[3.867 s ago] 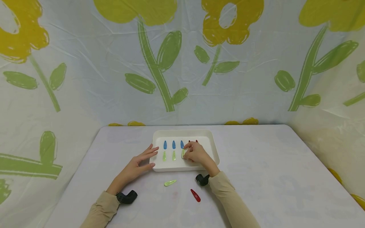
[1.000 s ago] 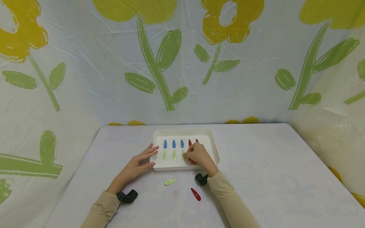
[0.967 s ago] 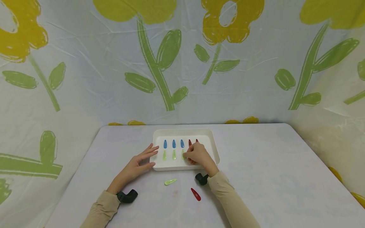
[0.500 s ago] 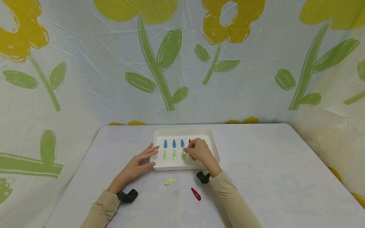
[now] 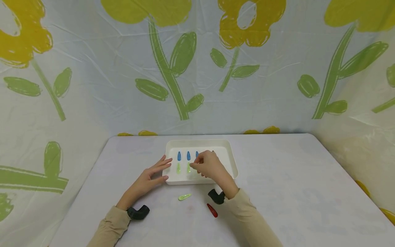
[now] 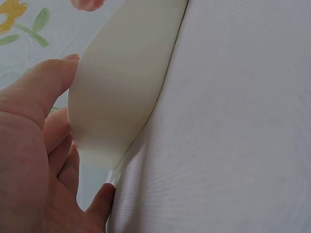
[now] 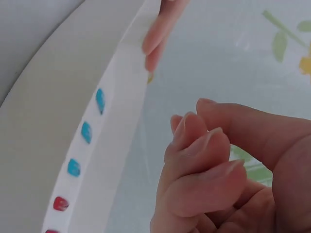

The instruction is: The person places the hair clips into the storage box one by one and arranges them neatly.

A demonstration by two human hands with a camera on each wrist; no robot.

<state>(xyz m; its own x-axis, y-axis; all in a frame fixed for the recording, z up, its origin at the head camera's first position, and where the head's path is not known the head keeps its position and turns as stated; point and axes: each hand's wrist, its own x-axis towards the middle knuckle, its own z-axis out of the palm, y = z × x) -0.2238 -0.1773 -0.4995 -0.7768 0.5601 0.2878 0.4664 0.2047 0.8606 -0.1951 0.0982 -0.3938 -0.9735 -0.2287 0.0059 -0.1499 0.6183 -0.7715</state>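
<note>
A white tray (image 5: 232, 168) holds snap hair clips laid in rows. Blue hair clips (image 5: 188, 155) form the back row, and green hair clips (image 5: 178, 168) lie in front of them. My left hand (image 5: 151, 176) touches the tray's left edge, fingers spread and fairly straight. Over the tray is my right hand (image 5: 210, 167), its fingers curled and the thumb tip close to the index tip; nothing shows between them in the right wrist view. It hides the third green clip and most of the red clips; two red hair clips (image 7: 60, 203) show partly in the right wrist view.
In front of the tray, a green hair clip (image 5: 184, 197) and a red hair clip (image 5: 212, 210) lie on the white tabletop (image 5: 293, 192). A flower-printed cloth (image 5: 123, 61) hangs behind the table and along its sides.
My right hand has risen slightly, then shifted left over the tray, covering the third green clip and part of the third blue one. The left hand stays in place.
</note>
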